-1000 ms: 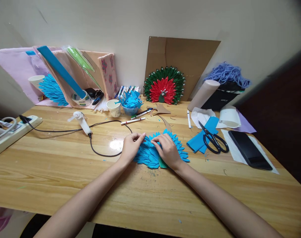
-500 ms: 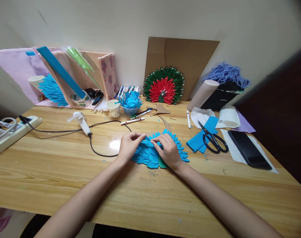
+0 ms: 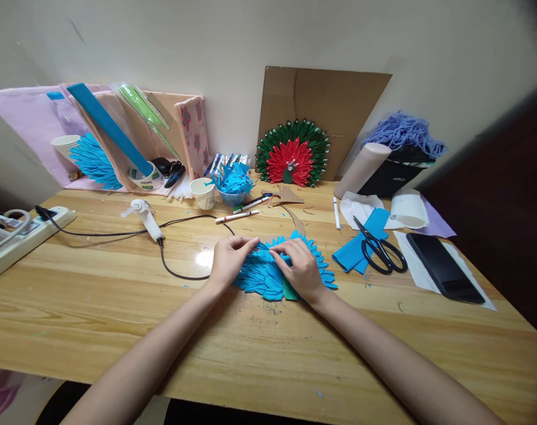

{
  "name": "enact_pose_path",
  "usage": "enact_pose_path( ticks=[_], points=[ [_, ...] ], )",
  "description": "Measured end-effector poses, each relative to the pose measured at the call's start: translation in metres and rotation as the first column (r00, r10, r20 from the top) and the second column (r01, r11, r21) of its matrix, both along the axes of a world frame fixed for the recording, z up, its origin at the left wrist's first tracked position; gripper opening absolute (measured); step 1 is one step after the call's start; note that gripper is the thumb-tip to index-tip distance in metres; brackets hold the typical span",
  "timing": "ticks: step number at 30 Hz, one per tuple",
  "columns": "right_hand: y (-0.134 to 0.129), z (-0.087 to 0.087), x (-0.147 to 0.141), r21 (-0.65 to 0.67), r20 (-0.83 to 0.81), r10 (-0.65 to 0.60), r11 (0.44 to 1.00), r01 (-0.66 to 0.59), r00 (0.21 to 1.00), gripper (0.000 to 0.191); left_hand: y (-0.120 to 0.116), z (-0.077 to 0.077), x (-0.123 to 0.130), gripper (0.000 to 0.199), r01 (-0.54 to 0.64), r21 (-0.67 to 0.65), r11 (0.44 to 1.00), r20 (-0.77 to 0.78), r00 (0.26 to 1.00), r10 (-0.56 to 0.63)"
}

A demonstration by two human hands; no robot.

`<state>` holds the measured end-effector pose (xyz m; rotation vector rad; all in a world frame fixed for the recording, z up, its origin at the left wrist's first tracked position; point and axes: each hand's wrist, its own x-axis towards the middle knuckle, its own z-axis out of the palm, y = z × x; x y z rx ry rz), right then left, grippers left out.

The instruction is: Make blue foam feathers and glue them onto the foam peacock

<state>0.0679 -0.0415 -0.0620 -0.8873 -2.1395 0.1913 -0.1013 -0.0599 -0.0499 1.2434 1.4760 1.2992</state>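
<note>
While both hands work near the middle of the desk (image 3: 118, 330), the glue gun (image 3: 147, 221) stands off toward ten o'clock from the blue fan, its cord running behind the left hand. The left hand (image 3: 228, 260) comes in at the fan's nine o'clock edge, thumb and fingers pinched narrow on a thin blue strip (image 3: 264, 245). That strip looks very light, limp and easily creased, so a gentle pinch near each end should suit it. Below it, the blue fan (image 3: 266, 280) lies flat on the desk, its layered petals probably soft and quick to crumple; the safest hold is likely underneath or by its base, near the green patch (image 3: 289, 290) at six o'clock. The right hand (image 3: 301, 265) reaches over the fan from five o'clock, fingertips closed together on the strip's other end. Toward three o'clock, scissors (image 3: 379, 251) rest across folded blue sheets (image 3: 346, 255).
</note>
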Motion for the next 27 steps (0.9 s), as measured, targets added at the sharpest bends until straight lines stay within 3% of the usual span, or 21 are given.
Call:
enact_pose_path(
  ticks=[27],
  points=[
    [-0.0001,-0.0003,-0.0006,-0.017,-0.009,0.000,1.000,0.000,1.000,0.008,0.0023,-0.0032,-0.0016,0.033,-0.013,-0.033,0.999,0.014,1.000,0.014]
  ],
)
